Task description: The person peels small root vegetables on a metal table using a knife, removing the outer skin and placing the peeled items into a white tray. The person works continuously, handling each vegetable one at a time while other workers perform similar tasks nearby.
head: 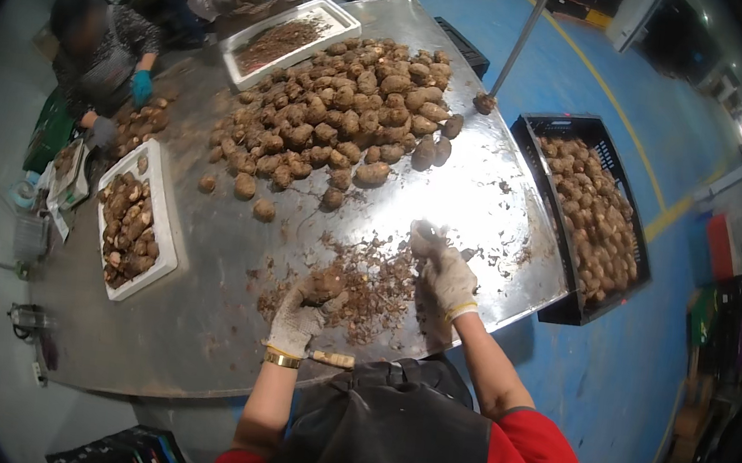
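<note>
My left hand (pixel 297 322), in a soiled knit work glove, grips a round brown taro corm (pixel 324 285) above the metal table. Out to the right, my right hand (pixel 452 281), gloved the same way, holds a greyish-brown object (pixel 426 238); blur and glare hide what it is. Brown peel scraps and dirt (pixel 371 292) lie between the two hands. Beside my left wrist, a wooden handle (pixel 332 359) rests at the table's near edge. Beyond both hands spreads a big heap of taro corms (pixel 336 112).
The metal table (pixel 211 330) also bears a white foam tray of corms (pixel 169 247) and a foam tray of scraps (pixel 349 22). A black crate of corms (pixel 639 260) stands at the right edge. Gloved co-workers' hands (pixel 142 87) work across the table. A metal pole (pixel 523 41) rises behind.
</note>
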Available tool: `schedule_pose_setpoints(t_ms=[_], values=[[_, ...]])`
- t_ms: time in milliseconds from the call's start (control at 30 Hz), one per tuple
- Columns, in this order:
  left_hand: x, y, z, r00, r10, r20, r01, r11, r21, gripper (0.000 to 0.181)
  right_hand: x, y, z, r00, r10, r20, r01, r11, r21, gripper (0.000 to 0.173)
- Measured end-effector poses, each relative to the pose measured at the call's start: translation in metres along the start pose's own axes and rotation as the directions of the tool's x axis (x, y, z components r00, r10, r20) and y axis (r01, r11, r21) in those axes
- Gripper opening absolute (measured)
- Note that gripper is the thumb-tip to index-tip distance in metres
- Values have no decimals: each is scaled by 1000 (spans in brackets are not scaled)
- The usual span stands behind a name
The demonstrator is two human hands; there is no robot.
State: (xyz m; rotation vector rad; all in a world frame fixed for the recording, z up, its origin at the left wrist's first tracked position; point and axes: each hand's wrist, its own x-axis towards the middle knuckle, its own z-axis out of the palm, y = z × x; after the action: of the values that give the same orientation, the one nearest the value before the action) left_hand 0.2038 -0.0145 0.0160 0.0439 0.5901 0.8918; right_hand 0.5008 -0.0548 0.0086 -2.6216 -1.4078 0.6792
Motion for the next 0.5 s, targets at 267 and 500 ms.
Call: schedule_pose_setpoints(t_ms=[267, 500], values=[[-26, -12, 2, 1000, -28, 6, 24, 932, 363, 63, -12, 39, 12, 970, -141, -199, 234, 308, 922, 19], [-17, -24, 24, 1000, 17, -6, -13, 893, 450, 46, -98, -39, -69, 923, -372, -100, 100, -18, 995, 15]])
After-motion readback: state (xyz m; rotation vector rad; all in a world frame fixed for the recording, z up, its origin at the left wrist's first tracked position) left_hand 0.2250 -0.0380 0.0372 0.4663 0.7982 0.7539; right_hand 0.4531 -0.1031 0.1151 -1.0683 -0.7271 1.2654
